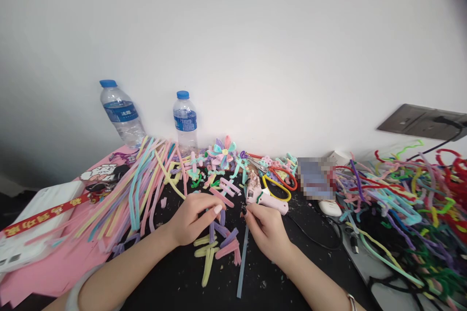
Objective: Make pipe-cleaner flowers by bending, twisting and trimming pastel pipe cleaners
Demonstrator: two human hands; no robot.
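Observation:
My left hand (200, 216) is closed in a pinch over the black tabletop, thumb against fingers; anything between them is too small to make out. My right hand (268, 231) is also pinched, a little to the right, its hold hidden too. Below its fingertips a translucent glue stick (242, 267) extends towards me; I cannot tell whether they touch. Between the hands lie bent fuzzy stems: yellow pieces (207, 257), purple pieces (228, 235) and pink pieces (230, 250). Just beyond my right hand is a pale pink glue gun (268, 200), lying on its side.
Long pastel pipe cleaners (136, 189) spread on the left, near a white box (44, 218). Two water bottles (186, 121) stand by the wall. A fuzzy flower (222, 152) and scissors (279, 189) lie at the back. A tangle of colourful stems (412, 204) fills the right.

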